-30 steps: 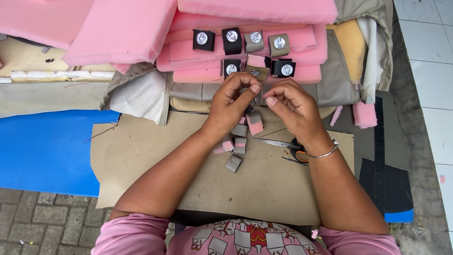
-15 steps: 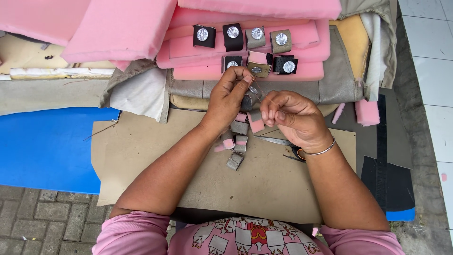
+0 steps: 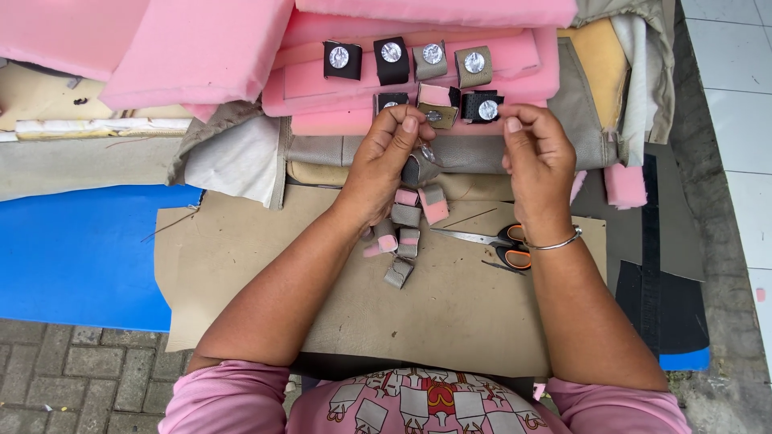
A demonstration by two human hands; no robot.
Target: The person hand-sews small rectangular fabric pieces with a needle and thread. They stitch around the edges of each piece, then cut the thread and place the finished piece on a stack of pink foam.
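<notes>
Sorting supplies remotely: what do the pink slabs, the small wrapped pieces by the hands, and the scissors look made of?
Pink slabs: soft upholstery foam, matte with a porous cut edge. Small wrapped pieces: apparently pink foam cores in grey or black leatherette, with a slight sheen; real leather can't be ruled out. Scissors: shiny metal blades, with orange and black handles that are probably plastic. The left hand pinches one piece.

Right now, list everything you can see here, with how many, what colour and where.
Foam slabs: several, pink, stacked at top.
Covered blocks with silver discs: seven, black or grey, on the foam.
Small wrapped pieces: about seven, grey and pink, on the board below the hands.
Scissors: one, orange handles, by the right wrist.
Board: one, tan, centre.
Sheet: one, blue, left.
Bracelet: one, silver, right wrist.
Left hand: holds a grey piece.
Right hand: raised, fingertips pinched.
</notes>
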